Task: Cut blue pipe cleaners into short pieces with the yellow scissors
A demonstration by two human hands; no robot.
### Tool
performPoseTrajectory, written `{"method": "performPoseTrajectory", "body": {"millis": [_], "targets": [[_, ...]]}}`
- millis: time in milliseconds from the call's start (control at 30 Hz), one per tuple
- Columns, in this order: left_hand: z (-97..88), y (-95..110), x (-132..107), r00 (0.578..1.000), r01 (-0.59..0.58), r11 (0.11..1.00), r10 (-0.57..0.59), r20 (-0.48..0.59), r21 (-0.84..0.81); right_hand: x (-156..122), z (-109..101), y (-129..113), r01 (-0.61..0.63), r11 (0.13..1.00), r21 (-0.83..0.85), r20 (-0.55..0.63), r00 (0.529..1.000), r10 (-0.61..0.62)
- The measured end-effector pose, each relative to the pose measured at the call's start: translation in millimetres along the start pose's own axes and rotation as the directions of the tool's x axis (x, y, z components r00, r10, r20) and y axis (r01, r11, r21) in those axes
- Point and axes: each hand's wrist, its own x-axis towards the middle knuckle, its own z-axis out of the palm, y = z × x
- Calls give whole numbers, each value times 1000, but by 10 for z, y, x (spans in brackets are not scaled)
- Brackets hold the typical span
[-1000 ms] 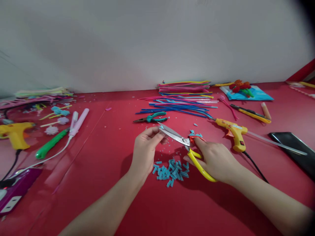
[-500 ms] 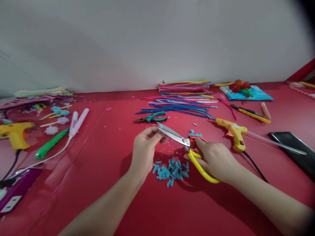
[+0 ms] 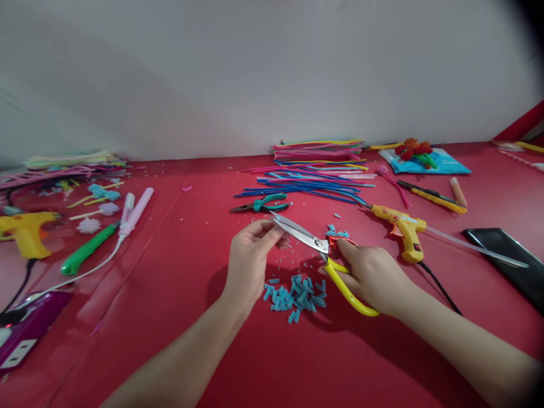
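Observation:
My right hand (image 3: 374, 277) grips scissors (image 3: 300, 232) with one yellow and one orange-red handle loop. Their blades point up and left, almost together, with the tips at the fingers of my left hand (image 3: 253, 255). Thumb and fingers of that left hand are pinched on a tiny blue piece, mostly hidden by the blade and fingertips. Below, between both hands, lies a loose pile of short blue cut pieces (image 3: 300, 294). A smaller group of blue bits (image 3: 338, 232) lies just beyond the right hand. Fine blue flecks dot the red table around them.
Teal-handled pliers (image 3: 261, 204) lie beyond my left hand, before rows of coloured pipe cleaners (image 3: 314, 184). To the right are a yellow glue gun (image 3: 402, 229) and a black phone (image 3: 505, 255). A green-handled tool (image 3: 89, 249) and purple power strip (image 3: 34, 328) are left.
The blue bit seen at the scissor tips before is now largely out of sight, and the blades look slightly closer together. Both hands stay nearly in place.

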Motion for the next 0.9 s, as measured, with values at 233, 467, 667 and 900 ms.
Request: {"method": "performPoseTrajectory", "body": {"millis": [233,467,667,900], "targets": [[4,5,-2,1000,0,1000,0,-9,-3,-2,-5,17,8,1000,2,-10,1000,-8],[-2,2,10,1000,-3,1000,3,9,-2,3,4,27,7,1000,-3,-13,1000,-7],[4,19,5,1000,7,1000,-7,9,15,18,7,74,-43,999,4,-31,999,43],[84,-50,-51,952,237,972,-230,203,-8,72,-68,-91,-223,656,721,99,970,220]]}}
